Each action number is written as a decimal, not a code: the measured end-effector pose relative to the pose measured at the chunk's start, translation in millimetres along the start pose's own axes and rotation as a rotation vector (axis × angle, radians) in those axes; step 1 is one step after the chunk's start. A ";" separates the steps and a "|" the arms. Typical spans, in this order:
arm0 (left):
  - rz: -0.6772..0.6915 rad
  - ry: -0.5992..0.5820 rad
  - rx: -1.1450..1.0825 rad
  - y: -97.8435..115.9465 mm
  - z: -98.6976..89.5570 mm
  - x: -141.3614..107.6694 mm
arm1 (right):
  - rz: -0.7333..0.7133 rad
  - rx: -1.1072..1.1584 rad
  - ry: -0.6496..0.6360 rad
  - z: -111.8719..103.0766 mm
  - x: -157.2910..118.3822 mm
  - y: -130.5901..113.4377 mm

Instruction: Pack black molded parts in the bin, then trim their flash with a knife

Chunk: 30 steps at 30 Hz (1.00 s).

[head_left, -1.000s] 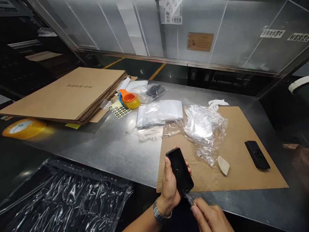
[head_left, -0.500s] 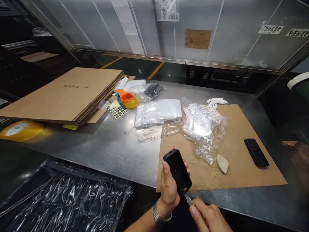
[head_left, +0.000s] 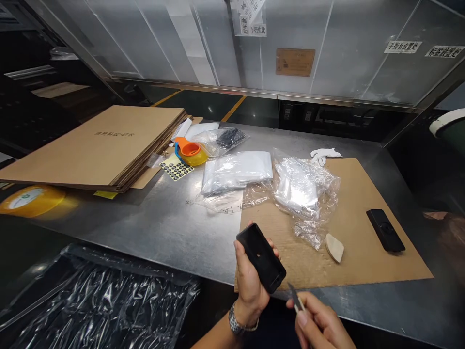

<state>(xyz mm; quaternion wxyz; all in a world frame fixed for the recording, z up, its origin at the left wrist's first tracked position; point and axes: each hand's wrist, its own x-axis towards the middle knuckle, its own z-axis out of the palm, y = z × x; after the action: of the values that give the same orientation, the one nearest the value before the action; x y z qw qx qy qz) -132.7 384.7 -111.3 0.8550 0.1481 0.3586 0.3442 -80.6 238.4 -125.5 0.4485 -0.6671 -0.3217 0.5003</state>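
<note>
A black rectangular casing (head_left: 262, 258), hollow side up, lies tilted in my left hand (head_left: 250, 286), whose fingers wrap round its edges near the front of the table. To its lower right, my right hand (head_left: 319, 322) pinches a small knife (head_left: 296, 298) with its blade pointing up and left. The blade tip is close to the casing's lower end but apart from it. A pale wedge-shaped piece (head_left: 334, 247) and a second black part (head_left: 385, 230) rest on the cardboard sheet (head_left: 358, 194).
Clear plastic bags (head_left: 236, 169) and a crumpled bag (head_left: 298, 186) lie on the metal table (head_left: 189, 218). A cardboard stack (head_left: 119, 140), tape roll (head_left: 32, 199), orange tape dispenser (head_left: 191, 150) and sticker sheet (head_left: 177, 167) are at left. A white glove (head_left: 324, 155) lies behind.
The knife has moved away from the casing's lower end, to the right. My left hand has shifted slightly left and turned the casing so its hollow faces more upward.
</note>
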 end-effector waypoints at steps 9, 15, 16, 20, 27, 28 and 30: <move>-0.072 -0.008 -0.003 0.3 0.0 -2.0 | -0.549 -1.112 0.461 -17.4 -6.5 5.4; -0.076 -0.031 0.009 -0.4 0.7 -5.2 | -0.534 -1.285 0.508 -14.5 -7.2 2.9; -0.069 -0.029 0.013 -0.6 0.6 -5.5 | -0.534 -1.296 0.506 -14.3 -7.0 3.0; -0.043 -0.033 0.027 -2.1 -0.2 -6.1 | -0.535 -1.301 0.492 -14.8 -6.0 3.5; -0.044 -0.034 0.046 -3.7 0.0 -5.7 | -0.537 -1.358 0.520 -13.6 -6.9 2.2; -0.043 -0.031 0.054 -3.6 0.3 -6.1 | -0.538 -1.370 0.527 -13.3 -7.2 1.9; -0.044 -0.030 0.064 -3.4 0.9 -6.8 | -0.538 -1.381 0.537 -12.8 -7.4 1.3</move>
<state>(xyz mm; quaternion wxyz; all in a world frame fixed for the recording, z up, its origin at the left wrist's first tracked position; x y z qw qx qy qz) -133.9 377.5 -108.8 0.8624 0.1729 0.3597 0.3115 -70.5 227.8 -122.7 0.1005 -0.7921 -0.5906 -0.1169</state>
